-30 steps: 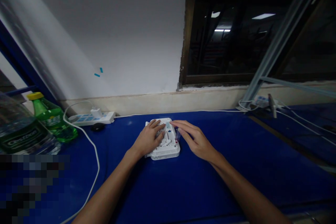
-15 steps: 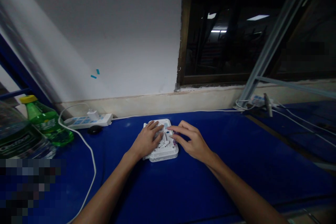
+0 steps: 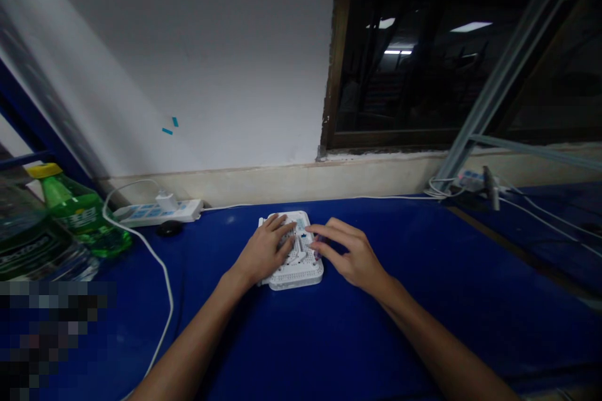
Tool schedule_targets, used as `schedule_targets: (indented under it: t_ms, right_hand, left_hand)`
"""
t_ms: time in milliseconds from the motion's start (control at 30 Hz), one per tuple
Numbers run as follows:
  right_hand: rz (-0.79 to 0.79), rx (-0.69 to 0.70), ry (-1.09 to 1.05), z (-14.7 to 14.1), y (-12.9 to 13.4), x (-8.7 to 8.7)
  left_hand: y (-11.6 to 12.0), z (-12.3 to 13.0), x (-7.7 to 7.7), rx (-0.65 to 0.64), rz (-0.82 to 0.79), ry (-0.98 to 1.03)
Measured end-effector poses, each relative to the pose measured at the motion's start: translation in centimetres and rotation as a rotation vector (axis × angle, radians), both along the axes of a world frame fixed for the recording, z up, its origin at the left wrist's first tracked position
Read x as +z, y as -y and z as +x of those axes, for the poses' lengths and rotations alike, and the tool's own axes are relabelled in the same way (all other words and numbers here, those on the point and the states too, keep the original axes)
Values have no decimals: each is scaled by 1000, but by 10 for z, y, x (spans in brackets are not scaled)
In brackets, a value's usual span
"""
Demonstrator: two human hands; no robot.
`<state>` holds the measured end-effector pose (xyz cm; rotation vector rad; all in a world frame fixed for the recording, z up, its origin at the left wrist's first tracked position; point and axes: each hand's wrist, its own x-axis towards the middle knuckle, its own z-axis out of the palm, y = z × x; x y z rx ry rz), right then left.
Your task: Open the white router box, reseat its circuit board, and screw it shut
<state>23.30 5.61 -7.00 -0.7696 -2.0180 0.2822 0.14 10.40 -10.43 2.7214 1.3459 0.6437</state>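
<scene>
Apparently under way: two hands at the white board

From my remote seat I see the board (image 3: 294,278) lying flat on the blue table (image 3: 301,338), thick, white and full of small holes. My left hand (image 3: 264,249) rests over the board's left half, fingers spread, clamped on nothing that I can see; I read it as steadying. My right hand (image 3: 355,255) is at the board's right edge, forefinger and thumb tips apart. A purplish bit (image 3: 317,255) shows just below that thumb, on or beside the board's edge; whether any finger pinches it, I cannot tell.

As for progress, a white bar (image 3: 297,257) and a small dark blue mark (image 3: 303,235) show on the board's face, between the hands. I judge the work begun and not finished, since both hands are busy there. How much is left I can't say: the left hand covers a good part of the board, and the holes are too small to check.

Well left of the board lie a black object (image 3: 170,228), a power strip (image 3: 190,212) with a charger (image 3: 166,200) in it and, farther out, a green bottle (image 3: 78,213).
</scene>
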Motion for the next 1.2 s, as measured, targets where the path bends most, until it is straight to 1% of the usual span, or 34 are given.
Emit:
schedule_targets:
  t_ms: [200, 333, 400, 500, 567, 600, 667, 767, 833, 867, 967, 1100, 1200]
  right_hand:
    - [-129, 89, 97, 8, 3, 7]
    - [-103, 76, 110, 7, 4, 6]
    - [-63, 47, 129, 2, 5, 2]
    - [-3, -65, 145, -3, 7, -4]
    - [5, -128, 157, -3, 8, -3]
    - [-7, -135, 171, -2, 9, 0]
    - [-68, -93, 218, 2, 9, 9]
    - [-185, 52, 289, 9, 7, 26]
    - [-220, 107, 299, 12, 5, 32]
    - [-227, 112, 301, 12, 4, 32]
    - [-228, 57, 305, 9, 5, 24]
    - [-162, -85, 267, 2, 13, 7]
    - [-151, -147, 227, -4, 16, 1]
  left_hand:
    - [1, 0, 2, -15, -12, 14]
    - [1, 0, 0, -13, 0, 28]
    - [1, 0, -1, -12, 0, 28]
    - [1, -1, -2, -12, -3, 30]
    - [0, -1, -2, -17, -11, 29]
    - [-1, -2, -3, -17, -17, 27]
    - [-2, -2, -3, -16, -32, 22]
    - [-2, -3, -2, -18, -41, 16]
    - [-2, -3, -2, -26, -37, 15]
    - [-1, -2, -1, -28, -36, 15]
    - [-1, -2, -1, -30, -31, 11]
    - [-1, -1, -2, -30, -7, 21]
    - [-2, -1, -3, -37, -9, 31]
